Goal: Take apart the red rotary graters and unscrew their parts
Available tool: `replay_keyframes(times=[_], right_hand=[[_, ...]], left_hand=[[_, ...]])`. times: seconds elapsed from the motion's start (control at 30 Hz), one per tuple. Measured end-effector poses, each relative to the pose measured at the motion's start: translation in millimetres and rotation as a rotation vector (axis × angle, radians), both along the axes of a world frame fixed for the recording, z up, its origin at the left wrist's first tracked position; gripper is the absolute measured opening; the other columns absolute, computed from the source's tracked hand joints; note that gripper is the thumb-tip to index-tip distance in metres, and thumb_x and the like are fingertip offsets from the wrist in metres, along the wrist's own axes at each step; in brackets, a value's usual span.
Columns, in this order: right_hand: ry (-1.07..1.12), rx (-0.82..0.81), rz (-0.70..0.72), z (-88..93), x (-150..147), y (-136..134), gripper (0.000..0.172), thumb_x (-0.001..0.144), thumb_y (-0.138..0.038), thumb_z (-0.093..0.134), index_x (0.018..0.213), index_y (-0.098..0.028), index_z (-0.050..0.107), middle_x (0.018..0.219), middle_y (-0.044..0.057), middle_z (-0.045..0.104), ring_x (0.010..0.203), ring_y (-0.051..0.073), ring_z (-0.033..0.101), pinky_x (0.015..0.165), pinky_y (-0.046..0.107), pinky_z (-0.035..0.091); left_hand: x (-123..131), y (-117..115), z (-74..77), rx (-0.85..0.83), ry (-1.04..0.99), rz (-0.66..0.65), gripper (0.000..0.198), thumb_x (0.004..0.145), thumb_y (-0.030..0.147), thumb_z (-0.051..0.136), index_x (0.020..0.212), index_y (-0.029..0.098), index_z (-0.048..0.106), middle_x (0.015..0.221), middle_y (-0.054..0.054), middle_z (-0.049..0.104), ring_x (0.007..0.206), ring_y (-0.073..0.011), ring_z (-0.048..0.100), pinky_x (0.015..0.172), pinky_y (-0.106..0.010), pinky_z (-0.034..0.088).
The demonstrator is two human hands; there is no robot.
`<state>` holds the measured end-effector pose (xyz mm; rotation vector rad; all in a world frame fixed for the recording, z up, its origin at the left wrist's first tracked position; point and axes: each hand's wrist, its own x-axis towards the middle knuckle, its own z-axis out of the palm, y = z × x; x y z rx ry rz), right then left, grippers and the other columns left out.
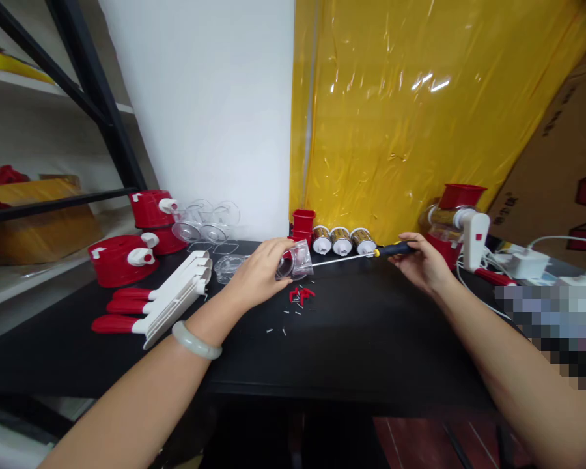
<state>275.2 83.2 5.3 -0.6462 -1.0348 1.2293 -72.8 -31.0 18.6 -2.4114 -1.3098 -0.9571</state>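
My left hand (261, 270), with a pale bangle on its wrist, is wrapped round a clear plastic part (300, 258) above the black table. In my right hand (422, 260) is the dark handle of a screwdriver (395, 249), held level. Its long shaft points left, and the tip meets or nearly meets the clear part; exact contact is too small to tell. Below, small red pieces (301, 296) lie on the table with several screws (284, 331) scattered round them.
Red bases (122, 260) and white parts with red handles (176, 296) occupy the left. Metal drums (340, 241) stand at the back by a red part (303, 225). An assembled red-and-white device (474, 234), cables and a white adapter (530, 262) are at right.
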Motion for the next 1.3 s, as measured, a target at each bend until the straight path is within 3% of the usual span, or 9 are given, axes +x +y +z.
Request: replay_keyframes(times=[0.1, 0.2, 0.3, 0.4, 0.5, 0.67, 0.77, 0.97, 1.3], right_hand=[[0.021, -0.02, 0.068, 1.7, -1, -3, 0.021, 0.068, -0.039, 0.068, 0.078, -0.022, 0.06, 0.071, 0.0, 0.062, 0.063, 0.017, 0.063, 0.057, 0.031, 0.054], [-0.046, -0.005, -0.043, -1.8, -5, -1, 0.037, 0.074, -0.058, 0.066, 0.072, -0.022, 0.057, 0.051, -0.005, 0.049, 0.042, 0.012, 0.048, 0.045, 0.027, 0.046], [-0.06, 0.019, -0.114, -6.3, -9, 1, 0.03, 0.071, -0.047, 0.073, 0.071, -0.023, 0.055, 0.042, -0.011, 0.037, 0.035, 0.007, 0.034, 0.042, 0.023, 0.041], [0.049, -0.022, -0.081, -8.0, -8, 1, 0.023, 0.064, -0.031, 0.074, 0.075, -0.024, 0.054, 0.055, -0.008, 0.052, 0.046, 0.009, 0.049, 0.05, 0.024, 0.047], [0.11, -0.038, -0.012, -9.8, -5, 2, 0.019, 0.066, -0.033, 0.069, 0.075, -0.024, 0.055, 0.064, -0.006, 0.058, 0.058, 0.013, 0.059, 0.056, 0.028, 0.051], [-0.074, 0.011, -0.149, -16.5, -5, 11, 0.042, 0.069, -0.063, 0.068, 0.071, -0.022, 0.056, 0.051, -0.006, 0.051, 0.042, 0.009, 0.045, 0.043, 0.023, 0.044], [-0.164, 0.053, -0.19, -19.4, -4, 15, 0.046, 0.059, -0.059, 0.08, 0.073, -0.023, 0.055, 0.047, -0.01, 0.047, 0.037, 0.006, 0.036, 0.04, 0.021, 0.04], [-0.175, -0.041, -0.082, -22.3, 3, 17, 0.047, 0.052, -0.052, 0.087, 0.073, -0.023, 0.057, 0.054, -0.007, 0.056, 0.046, 0.007, 0.049, 0.045, 0.019, 0.046], [-0.32, -0.057, 0.056, -23.7, 15, 17, 0.046, 0.051, -0.05, 0.09, 0.08, -0.023, 0.067, 0.071, -0.001, 0.067, 0.06, 0.01, 0.061, 0.053, 0.022, 0.053]], left_hand=[[-3, 4, -1.6, -0.012, -0.002, -0.017, 0.063, 0.077, 0.022, 0.071, 0.134, 0.023, 0.044, 0.144, -0.011, 0.05, 0.137, -0.027, 0.044, 0.114, -0.048, 0.038], [-5, 5, -2.0, -0.038, -0.003, -0.02, 0.065, 0.079, 0.023, 0.07, 0.138, 0.023, 0.042, 0.15, -0.012, 0.043, 0.143, -0.0281, 0.036, 0.117, -0.05, 0.034], [-5, 6, -2.1, -0.033, -0.004, -0.039, 0.068, 0.081, 0.025, 0.069, 0.142, 0.024, 0.039, 0.153, -0.013, 0.038, 0.145, -0.0286, 0.031, 0.117, -0.051, 0.033], [-4, 8, -2.6, 0.01, -0.023, -0.02, 0.071, 0.08, 0.028, 0.072, 0.144, 0.025, 0.041, 0.146, -0.014, 0.042, 0.139, -0.029, 0.04, 0.114, -0.049, 0.038], [-3, 10, -3.4, 0.027, -0.017, 0.017, 0.072, 0.08, 0.032, 0.073, 0.145, 0.025, 0.042, 0.139, -0.013, 0.046, 0.134, -0.0288, 0.045, 0.111, -0.048, 0.04], [-5, 13, -4.9, 0.011, 0.009, 0.05, 0.074, 0.084, 0.033, 0.069, 0.149, 0.024, 0.036, 0.15, -0.013, 0.042, 0.14, -0.0279, 0.04, 0.113, -0.047, 0.038], [-7, 15, -5.6, 0.007, 0.015, 0.07, 0.076, 0.085, 0.035, 0.068, 0.151, 0.024, 0.032, 0.154, -0.012, 0.04, 0.143, -0.0256, 0.036, 0.116, -0.045, 0.035], [-10, 16, -2.8, -0.032, 0.033, 0.108, 0.074, 0.086, 0.036, 0.067, 0.151, 0.022, 0.034, 0.156, -0.012, 0.038, 0.145, -0.0246, 0.033, 0.119, -0.043, 0.031], [-21, 14, 5.2, -0.031, 0.045, 0.126, 0.069, 0.085, 0.042, 0.068, 0.145, 0.019, 0.045, 0.148, -0.012, 0.049, 0.135, -0.0259, 0.047, 0.114, -0.041, 0.038]])
